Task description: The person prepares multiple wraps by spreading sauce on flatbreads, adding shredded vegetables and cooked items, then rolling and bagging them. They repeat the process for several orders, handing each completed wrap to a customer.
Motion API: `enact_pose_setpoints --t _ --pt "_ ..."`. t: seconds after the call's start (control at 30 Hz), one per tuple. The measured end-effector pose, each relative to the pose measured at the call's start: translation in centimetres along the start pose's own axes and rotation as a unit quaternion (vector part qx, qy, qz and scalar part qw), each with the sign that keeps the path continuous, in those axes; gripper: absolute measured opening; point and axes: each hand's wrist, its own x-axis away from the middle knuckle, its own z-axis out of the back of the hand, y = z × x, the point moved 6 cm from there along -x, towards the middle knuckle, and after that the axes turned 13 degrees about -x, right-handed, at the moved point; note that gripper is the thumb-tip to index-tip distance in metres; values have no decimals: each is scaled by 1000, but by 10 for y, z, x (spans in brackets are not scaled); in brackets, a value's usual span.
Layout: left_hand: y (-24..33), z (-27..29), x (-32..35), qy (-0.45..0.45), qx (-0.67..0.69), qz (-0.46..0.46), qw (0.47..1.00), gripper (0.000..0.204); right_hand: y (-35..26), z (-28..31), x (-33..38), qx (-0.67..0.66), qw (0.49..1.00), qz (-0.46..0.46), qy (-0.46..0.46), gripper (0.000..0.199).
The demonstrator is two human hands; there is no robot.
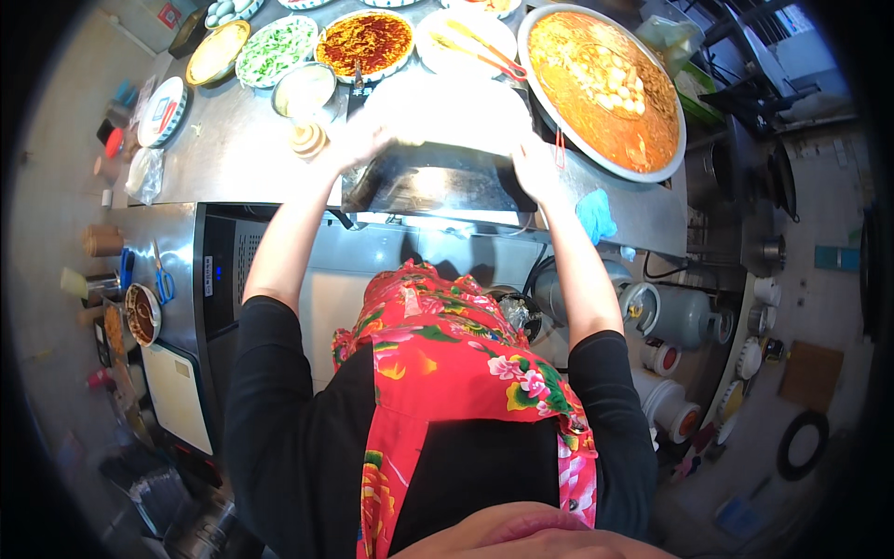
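A broad, pale sheet [447, 110], probably dough or a thin pancake, spreads between my hands above a dark griddle [433, 182]. Bright light washes out its surface and much of its outline. At its near left edge, my left hand [361, 146] is closed on it, a little blurred. My right hand [535, 168] grips the near right edge, its fingertips partly lost in the glare. The griddle's dark front part shows below the sheet; the rest lies hidden under it. Close to my left hand stands a small tan, round-topped container [308, 141].
A large basin of red-orange stew [596, 112] sits right of the griddle. Behind are a bowl of red chili sauce [364, 45], chopped greens [277, 48] and a plate with red-handled tongs [480, 47]. A blue cloth [596, 217] lies at the counter's right edge; gas cylinders [684, 315] stand below.
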Motion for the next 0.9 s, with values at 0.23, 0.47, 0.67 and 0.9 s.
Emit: enact_pose_setpoints --t 0.23,0.47,0.67,0.9 --pt "-7 -74 176 -140 9 29 990 23 19 36 155 -30 980 60 -187 22" --pt "51 -62 350 215 464 562 651 27 45 151 239 -82 938 -320 -102 17" --pt "51 -90 74 79 21 90 993 20 55 37 -26 -57 982 11 -180 28" --pt "-6 -63 -44 278 -223 213 910 22 47 -46 -201 78 985 102 -116 39"
